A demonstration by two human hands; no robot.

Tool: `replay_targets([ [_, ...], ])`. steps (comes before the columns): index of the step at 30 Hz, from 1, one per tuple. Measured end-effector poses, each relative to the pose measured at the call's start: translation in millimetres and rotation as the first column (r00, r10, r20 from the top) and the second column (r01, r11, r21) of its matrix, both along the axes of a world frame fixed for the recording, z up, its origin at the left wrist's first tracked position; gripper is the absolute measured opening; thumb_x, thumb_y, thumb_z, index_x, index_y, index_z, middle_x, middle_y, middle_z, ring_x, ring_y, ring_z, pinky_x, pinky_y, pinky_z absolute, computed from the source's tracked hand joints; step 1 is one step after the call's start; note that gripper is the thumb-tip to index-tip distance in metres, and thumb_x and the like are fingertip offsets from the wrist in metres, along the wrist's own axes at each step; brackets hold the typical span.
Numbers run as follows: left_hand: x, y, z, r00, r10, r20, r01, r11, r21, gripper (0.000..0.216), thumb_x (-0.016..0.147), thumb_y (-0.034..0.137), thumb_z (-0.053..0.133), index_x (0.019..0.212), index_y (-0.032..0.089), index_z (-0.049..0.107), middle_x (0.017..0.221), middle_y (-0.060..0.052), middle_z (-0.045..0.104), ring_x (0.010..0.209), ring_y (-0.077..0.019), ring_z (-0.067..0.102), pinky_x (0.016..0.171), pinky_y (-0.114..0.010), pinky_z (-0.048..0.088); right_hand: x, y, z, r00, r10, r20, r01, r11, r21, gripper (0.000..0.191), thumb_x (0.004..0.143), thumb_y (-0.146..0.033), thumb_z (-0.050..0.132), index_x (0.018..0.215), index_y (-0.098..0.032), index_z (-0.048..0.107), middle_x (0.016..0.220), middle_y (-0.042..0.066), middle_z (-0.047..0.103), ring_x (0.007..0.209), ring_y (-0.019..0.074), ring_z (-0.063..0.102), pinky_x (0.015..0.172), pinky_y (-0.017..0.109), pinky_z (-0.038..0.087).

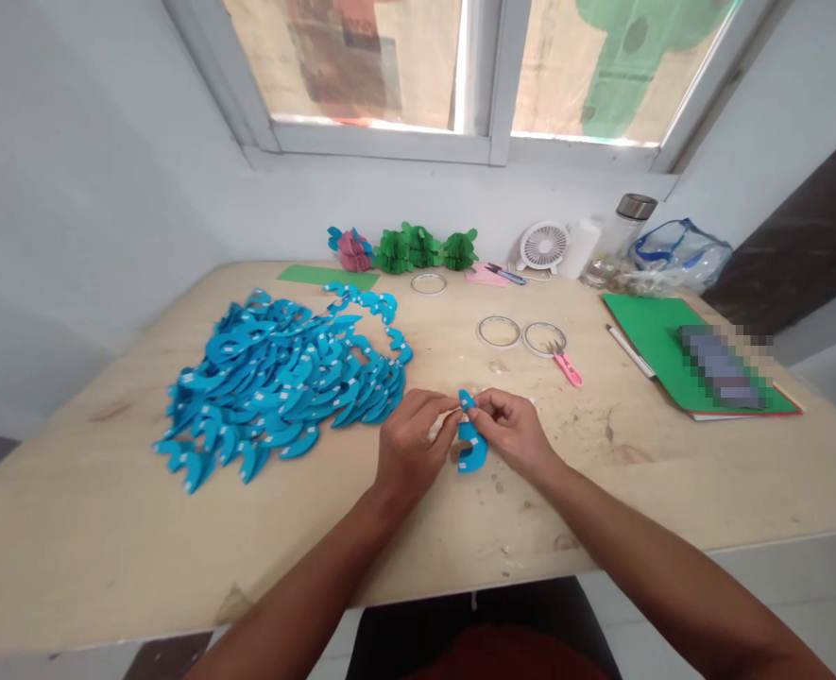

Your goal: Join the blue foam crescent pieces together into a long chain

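Between my hands, near the table's front, is a curved blue paper piece [472,455] with small white squares on it. My right hand [520,433] pinches its upper right side between thumb and fingers. From the other side, my left hand [410,439] brings thumb and forefinger together at the paper's upper left edge, close to a white square. Whatever lies between those left fingertips is too small to make out. Just left of my hands spreads a big heap of similar blue paper crescents [282,368], many marked with white squares.
Behind the heap lie a green paper strip [329,277] and green honeycomb paper figures [418,247]. Tape rolls [499,345] and pink thread snips [568,368] sit beyond my right hand. A green folder [644,331], white pen [630,352], small fan [543,247] and bottle [620,236] stand rightward.
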State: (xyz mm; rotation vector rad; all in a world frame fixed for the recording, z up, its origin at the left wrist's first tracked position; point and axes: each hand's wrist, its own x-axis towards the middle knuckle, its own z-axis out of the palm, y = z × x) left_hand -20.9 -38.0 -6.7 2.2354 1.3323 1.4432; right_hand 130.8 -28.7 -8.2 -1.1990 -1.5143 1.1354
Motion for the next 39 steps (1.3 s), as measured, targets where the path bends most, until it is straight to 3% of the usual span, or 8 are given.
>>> replay_targets([
  [8,-0.4,0.8,-3.0,0.995,0.030,-0.095,-0.021,0.995,0.101,0.010,0.083,0.017,0.053,0.082,0.018,0.063,0.075,-0.005,0.067,0.074,-0.0173,0.060,0.068,-0.030,0.047,1.1,-1.8,1.3,0.996,0.010,0.088,-0.014,0.999,0.043,0.016,0.076,-0.031,0.057,0.068,-0.017,0.060,0.052,-0.003,0.047,0.049,0.0097,0.041,0.046,0.022,0.032],
  [20,-1.3,2.4,-3.4,0.974,0.033,-0.223,-0.007,0.993,0.117,0.018,0.085,0.017,0.048,0.077,0.018,0.064,0.072,-0.005,0.067,0.069,-0.0170,0.059,0.065,-0.029,0.045,4.2,0.2,-3.4,0.984,0.045,0.170,-0.061,0.994,0.087,0.013,0.077,-0.027,0.056,0.069,-0.017,0.061,0.053,-0.003,0.048,0.050,0.0100,0.043,0.047,0.022,0.032],
  [39,-3.2,3.6,-5.1,0.994,-0.005,-0.107,0.008,1.000,0.022,0.010,0.082,0.019,0.054,0.079,0.017,0.063,0.073,-0.004,0.067,0.071,-0.0168,0.060,0.066,-0.028,0.045,3.0,-0.4,-4.2,0.988,0.058,0.144,-0.068,0.996,0.063,0.013,0.077,-0.026,0.054,0.068,-0.017,0.058,0.054,-0.003,0.046,0.050,0.0099,0.042,0.047,0.022,0.032],
])
